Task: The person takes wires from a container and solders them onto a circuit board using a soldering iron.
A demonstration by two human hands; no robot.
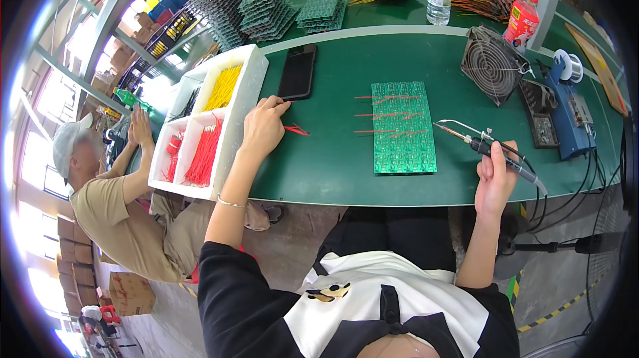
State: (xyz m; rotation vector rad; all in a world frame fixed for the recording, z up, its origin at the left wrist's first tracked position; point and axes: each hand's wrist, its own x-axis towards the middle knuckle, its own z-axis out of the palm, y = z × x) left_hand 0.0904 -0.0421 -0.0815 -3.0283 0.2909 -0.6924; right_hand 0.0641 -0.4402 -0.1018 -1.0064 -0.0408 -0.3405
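My right hand point(496, 177) grips a soldering iron point(480, 146) with a thin solder feed tube fixed along it. Its tip points left, just off the right edge of a green circuit board panel point(404, 151). Several red wires point(374, 115) lie across the panel, their ends sticking out past its left side. My left hand point(263, 125) is closed in a pinch beside the white foam tray, with a bit of red wire point(289, 101) showing at the fingertips. A few short red wires point(297, 130) rest on the green table just below those fingers.
The compartmented foam tray point(257, 65) holds yellow, red and black wires. A black phone point(297, 73) lies beyond my left hand. At right stand a fan point(494, 65) and a blue soldering station point(571, 115); bottles and stacked boards line the back. Another person point(130, 211) sits at left.
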